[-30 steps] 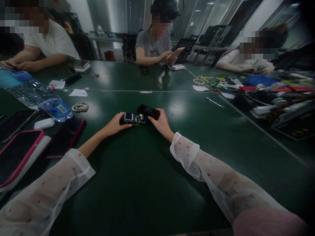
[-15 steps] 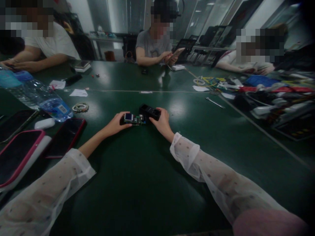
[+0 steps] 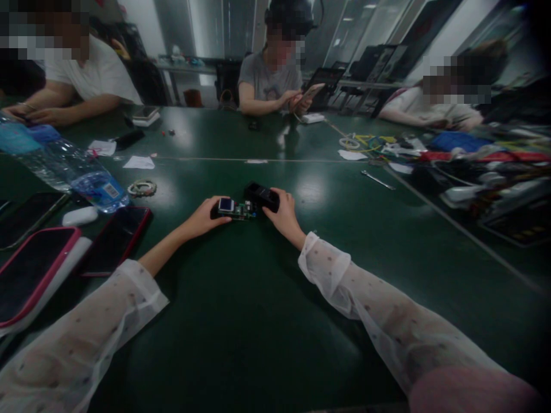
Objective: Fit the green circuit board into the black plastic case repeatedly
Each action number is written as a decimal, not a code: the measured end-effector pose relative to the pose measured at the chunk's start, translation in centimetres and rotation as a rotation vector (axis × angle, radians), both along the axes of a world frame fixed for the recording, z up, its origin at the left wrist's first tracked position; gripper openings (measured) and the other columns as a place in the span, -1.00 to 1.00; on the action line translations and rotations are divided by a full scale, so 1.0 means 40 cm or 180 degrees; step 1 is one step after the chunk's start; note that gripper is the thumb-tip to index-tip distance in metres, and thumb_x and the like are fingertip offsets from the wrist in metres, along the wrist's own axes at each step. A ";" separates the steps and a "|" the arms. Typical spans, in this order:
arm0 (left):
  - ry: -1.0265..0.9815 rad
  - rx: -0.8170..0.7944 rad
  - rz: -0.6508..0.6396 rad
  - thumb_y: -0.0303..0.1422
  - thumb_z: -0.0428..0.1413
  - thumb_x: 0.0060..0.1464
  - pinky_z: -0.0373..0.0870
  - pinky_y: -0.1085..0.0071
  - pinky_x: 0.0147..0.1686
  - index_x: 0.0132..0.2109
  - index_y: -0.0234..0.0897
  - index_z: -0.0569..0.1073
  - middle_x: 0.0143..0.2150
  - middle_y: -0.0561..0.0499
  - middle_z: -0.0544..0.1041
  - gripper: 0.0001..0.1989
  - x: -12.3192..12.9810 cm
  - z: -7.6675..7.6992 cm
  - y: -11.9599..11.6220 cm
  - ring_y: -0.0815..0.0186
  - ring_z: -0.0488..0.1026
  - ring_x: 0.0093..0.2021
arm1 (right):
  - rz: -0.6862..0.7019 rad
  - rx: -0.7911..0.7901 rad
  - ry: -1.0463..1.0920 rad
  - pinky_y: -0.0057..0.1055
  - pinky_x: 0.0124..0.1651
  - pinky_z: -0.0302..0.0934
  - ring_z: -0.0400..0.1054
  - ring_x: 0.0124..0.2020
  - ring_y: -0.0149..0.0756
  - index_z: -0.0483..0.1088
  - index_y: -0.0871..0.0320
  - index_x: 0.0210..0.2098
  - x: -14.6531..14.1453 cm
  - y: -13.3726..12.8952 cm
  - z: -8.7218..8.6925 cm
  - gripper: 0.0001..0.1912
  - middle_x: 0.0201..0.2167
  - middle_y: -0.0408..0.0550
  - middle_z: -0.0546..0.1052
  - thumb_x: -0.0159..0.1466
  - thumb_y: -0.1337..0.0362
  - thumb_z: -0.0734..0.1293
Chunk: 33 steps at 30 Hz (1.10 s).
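Note:
Between thumb and fingers, my left hand (image 3: 206, 218) grips a green circuit board (image 3: 241, 211) by its left end, where a small square screen faces up. My right hand (image 3: 286, 215) is closed on the right end of a black case (image 3: 261, 196), which looks hollow on its left part. The board's right end lies right beside the case's lower left side; whether they touch I cannot tell. Both items are over the middle of the dark green table (image 3: 232, 321).
Phones (image 3: 116, 241), a white case (image 3: 80, 216), water bottles (image 3: 97, 186) and a beaded bracelet (image 3: 142, 188) lie left. A wrench (image 3: 377, 180) and tangled cables (image 3: 365, 141) are at right. Three people sit across the table, one holding a phone (image 3: 313, 90).
The view has shifted very slightly. Both hands keep their holds on the board and the case, and the right hand's black case looks slightly turned.

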<state>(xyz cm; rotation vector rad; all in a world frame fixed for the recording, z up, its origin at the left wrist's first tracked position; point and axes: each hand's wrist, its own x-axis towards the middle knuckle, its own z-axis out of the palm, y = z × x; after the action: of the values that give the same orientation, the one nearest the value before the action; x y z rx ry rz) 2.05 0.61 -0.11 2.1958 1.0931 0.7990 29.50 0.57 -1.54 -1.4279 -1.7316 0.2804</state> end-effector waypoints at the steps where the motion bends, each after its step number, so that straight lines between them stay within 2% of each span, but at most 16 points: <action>1: 0.0017 -0.0005 0.0007 -0.16 0.18 0.08 0.26 0.06 0.11 0.20 -0.15 0.25 0.15 -0.11 0.37 -0.43 0.000 0.001 0.000 0.06 0.33 0.14 | 0.0014 0.0016 0.0014 0.12 0.07 0.22 0.21 0.05 0.04 0.24 0.07 0.08 0.000 0.000 0.000 -0.44 -0.04 0.08 0.32 0.09 0.38 0.38; 7: 0.0059 -0.0005 -0.0001 -0.15 0.17 0.09 0.27 0.06 0.11 0.22 -0.15 0.24 0.15 -0.12 0.37 -0.42 -0.001 -0.001 -0.002 0.05 0.33 0.13 | 0.0044 -0.0019 0.0247 0.10 0.12 0.22 0.26 0.07 0.01 0.25 0.10 0.09 0.001 0.002 -0.001 -0.45 0.00 0.10 0.34 0.11 0.36 0.38; 10: 0.0081 -0.0037 0.0012 -0.15 0.15 0.11 0.27 0.04 0.10 0.26 -0.13 0.18 0.19 -0.13 0.33 -0.38 -0.003 -0.003 -0.003 0.03 0.31 0.16 | -0.0028 0.0020 0.0426 0.08 0.13 0.21 0.28 0.08 0.01 0.21 0.15 0.12 0.001 -0.001 0.001 -0.45 0.03 0.15 0.34 0.16 0.29 0.36; 13: 0.0132 0.0009 0.0013 -0.16 0.14 0.11 0.26 0.03 0.12 0.30 -0.12 0.14 0.22 -0.14 0.31 -0.35 -0.003 -0.003 -0.004 0.01 0.28 0.18 | 0.0010 0.0192 0.0540 0.07 0.13 0.23 0.28 0.09 0.00 0.15 0.12 0.17 -0.004 -0.013 0.015 -0.44 0.07 0.16 0.34 0.22 0.17 0.33; 16: 0.0166 0.0080 -0.0001 -0.16 0.13 0.13 0.24 0.04 0.14 0.32 -0.12 0.11 0.23 -0.14 0.30 -0.34 -0.002 -0.002 -0.006 0.02 0.27 0.19 | 0.0219 0.0471 0.0436 0.04 0.18 0.20 0.24 0.15 -0.04 0.09 0.05 0.22 -0.015 -0.038 0.038 -0.43 0.12 0.12 0.31 0.28 0.10 0.28; 19: 0.0177 0.0146 -0.0001 -0.16 0.13 0.14 0.22 0.06 0.15 0.32 -0.16 0.09 0.24 -0.16 0.29 -0.33 -0.001 -0.005 -0.003 0.03 0.27 0.19 | 0.0535 0.0616 0.0226 0.01 0.21 0.20 0.22 0.17 -0.08 0.02 -0.01 0.27 -0.028 -0.064 0.059 -0.42 0.14 0.08 0.28 0.31 0.13 0.25; 24: 0.0178 0.0273 -0.0003 -0.16 0.16 0.10 0.21 0.02 0.14 0.26 -0.19 0.21 0.20 -0.16 0.34 -0.38 0.000 -0.016 0.009 0.01 0.28 0.18 | 0.1000 0.0524 -0.0150 0.04 0.22 0.20 0.18 0.21 -0.06 -0.06 -0.14 0.32 -0.042 -0.082 0.068 -0.36 0.16 0.03 0.22 0.32 0.19 0.25; 33: 0.0004 0.0075 0.0137 -0.12 0.20 0.06 0.24 0.02 0.14 0.22 -0.23 0.23 0.17 -0.20 0.37 -0.35 0.001 -0.027 0.009 0.00 0.33 0.16 | 0.1339 0.0412 -0.0329 0.02 0.19 0.25 0.22 0.17 -0.05 -0.08 -0.13 0.33 -0.044 -0.080 0.065 -0.34 0.14 0.04 0.21 0.32 0.26 0.24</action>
<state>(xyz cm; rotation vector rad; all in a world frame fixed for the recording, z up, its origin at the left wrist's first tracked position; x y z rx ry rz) 2.08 0.97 -1.18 2.1991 1.1408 0.8333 27.76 -2.62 1.08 -0.9916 -2.0896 0.3158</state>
